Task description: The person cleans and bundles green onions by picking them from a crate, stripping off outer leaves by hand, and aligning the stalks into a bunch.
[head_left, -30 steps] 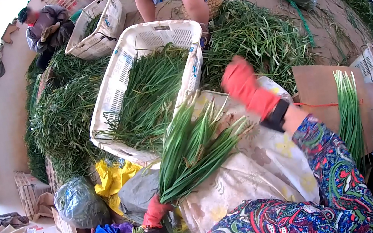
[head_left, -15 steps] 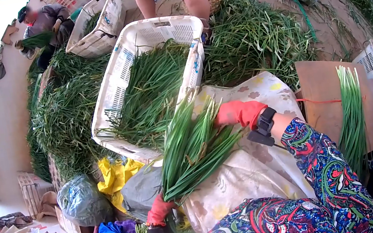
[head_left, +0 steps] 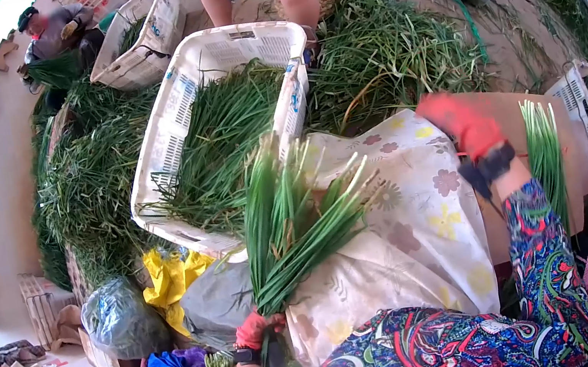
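While the left hand (head_left: 257, 329) pinches the green bunch (head_left: 284, 263) at its near end, over the left side of the flowered cloth (head_left: 421, 201), stalk sorting seems in hand, the next move calls for steady holding, and the blurred right hand (head_left: 460, 126), farther right, has a grip I cannot tell.

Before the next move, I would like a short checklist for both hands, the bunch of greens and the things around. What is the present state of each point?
1. Left hand grips the bunch of greens by its green end: ok.
2. Pale ends gathered evenly: not ok, they fan out.
3. Right hand empty: cannot tell, it is blurred.
4. Flowered cloth spread below the bunch: ok.
5. Crate holds more greens: ok.
6. Neat bundle on the cardboard, apart from the right hand: ok.
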### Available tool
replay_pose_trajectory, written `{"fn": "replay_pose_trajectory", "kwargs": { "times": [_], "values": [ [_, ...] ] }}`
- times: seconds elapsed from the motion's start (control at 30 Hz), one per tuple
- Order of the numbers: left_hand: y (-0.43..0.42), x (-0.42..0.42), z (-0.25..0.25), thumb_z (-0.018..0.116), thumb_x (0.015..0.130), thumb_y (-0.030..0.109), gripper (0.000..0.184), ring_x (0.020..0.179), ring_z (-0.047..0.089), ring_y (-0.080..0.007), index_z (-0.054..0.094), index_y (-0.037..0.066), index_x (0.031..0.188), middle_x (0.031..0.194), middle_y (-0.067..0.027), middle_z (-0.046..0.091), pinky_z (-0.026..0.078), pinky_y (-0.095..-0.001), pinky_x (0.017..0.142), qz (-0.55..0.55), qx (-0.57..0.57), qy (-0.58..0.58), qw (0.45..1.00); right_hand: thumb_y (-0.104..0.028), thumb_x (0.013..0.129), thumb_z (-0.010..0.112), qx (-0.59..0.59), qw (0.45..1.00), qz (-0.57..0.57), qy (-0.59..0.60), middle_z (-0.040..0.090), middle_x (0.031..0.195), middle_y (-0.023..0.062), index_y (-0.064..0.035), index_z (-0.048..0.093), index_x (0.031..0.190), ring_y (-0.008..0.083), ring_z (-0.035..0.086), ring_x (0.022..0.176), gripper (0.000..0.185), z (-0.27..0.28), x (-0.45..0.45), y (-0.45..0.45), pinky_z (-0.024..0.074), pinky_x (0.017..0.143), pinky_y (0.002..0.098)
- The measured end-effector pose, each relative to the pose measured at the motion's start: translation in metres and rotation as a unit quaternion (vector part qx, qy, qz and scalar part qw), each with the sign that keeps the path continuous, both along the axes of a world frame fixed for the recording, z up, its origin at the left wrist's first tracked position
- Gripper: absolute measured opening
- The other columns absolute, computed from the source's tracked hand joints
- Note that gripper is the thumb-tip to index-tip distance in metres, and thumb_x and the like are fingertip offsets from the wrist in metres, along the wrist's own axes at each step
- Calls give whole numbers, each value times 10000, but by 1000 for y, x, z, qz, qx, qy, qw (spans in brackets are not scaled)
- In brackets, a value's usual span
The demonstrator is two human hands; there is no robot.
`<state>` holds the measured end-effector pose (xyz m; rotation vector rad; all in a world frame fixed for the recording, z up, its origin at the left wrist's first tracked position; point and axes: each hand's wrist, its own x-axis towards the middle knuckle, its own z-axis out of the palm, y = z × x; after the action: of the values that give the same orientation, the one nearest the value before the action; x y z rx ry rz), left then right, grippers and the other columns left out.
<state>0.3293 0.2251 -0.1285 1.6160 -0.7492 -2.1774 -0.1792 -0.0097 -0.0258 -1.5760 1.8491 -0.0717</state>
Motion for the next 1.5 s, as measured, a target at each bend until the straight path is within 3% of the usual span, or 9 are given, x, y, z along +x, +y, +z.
{"fn": "replay_pose_trajectory", "kwargs": {
  "times": [0.17,0.37,0.6,0.7,0.77,0.87,1.0,1.03,1.5],
  "values": [
    [8,-8,-1,591,773,81,109,538,467,-137,521,26,836,676,-51,535,373,-246,501,49,13,35,998,-461,781,584,248,823,-46,-509,644,904,55,-13,640,950,133,567,825,481,-121,93,96,433,740,246],
    [4,-8,12,578,788,96,106,523,441,-129,499,28,808,635,-36,495,355,-249,494,17,4,24,1000,-187,836,498,23,960,59,-274,633,765,70,-61,656,869,142,579,712,205,-102,131,88,453,660,272],
    [-2,-11,16,575,772,171,178,469,400,-106,475,60,677,552,-15,447,317,-238,465,-34,-27,22,999,-146,744,552,-321,914,246,-17,591,687,101,-56,625,774,237,579,653,119,-64,75,29,460,602,320],
    [1,-7,11,553,775,169,186,471,404,-105,474,65,643,537,-10,443,320,-243,468,-69,-41,3,997,-75,795,477,-321,895,-40,-309,623,890,78,-44,597,752,184,584,801,131,-25,9,1,459,698,293],
    [-1,-9,7,532,778,172,194,475,408,-103,475,68,625,526,-6,440,323,-244,476,-69,-45,12,997,-100,816,483,-157,943,-194,-219,586,1037,128,-59,489,1140,221,533,997,326,-90,-45,-25,395,870,332],
    [-2,-12,13,511,778,185,194,478,408,-96,483,72,623,524,4,448,326,-240,492,-83,-88,3,993,-272,739,638,-160,976,99,-108,514,1163,208,6,303,1289,249,474,1114,701,-113,-2,35,345,953,344],
    [-8,-17,29,519,777,214,223,475,399,-86,488,79,602,517,19,452,326,-236,504,-125,-78,-73,986,-243,717,644,-224,893,334,-201,510,1189,151,-67,509,1169,259,473,1097,504,-108,100,62,360,947,339],
    [-5,-13,23,529,782,220,218,478,402,-88,494,76,622,531,15,461,328,-236,507,-120,-80,-55,988,-222,758,588,-166,883,249,-362,563,1096,108,-96,591,1053,264,538,984,321,-118,119,65,424,861,337],
    [-8,-22,37,637,749,112,186,509,419,-105,525,40,879,648,-17,499,349,-235,488,46,-6,82,996,-207,763,544,-161,877,448,-59,594,777,84,-121,582,835,281,579,674,119,-36,71,30,457,574,346]
  ]
}}
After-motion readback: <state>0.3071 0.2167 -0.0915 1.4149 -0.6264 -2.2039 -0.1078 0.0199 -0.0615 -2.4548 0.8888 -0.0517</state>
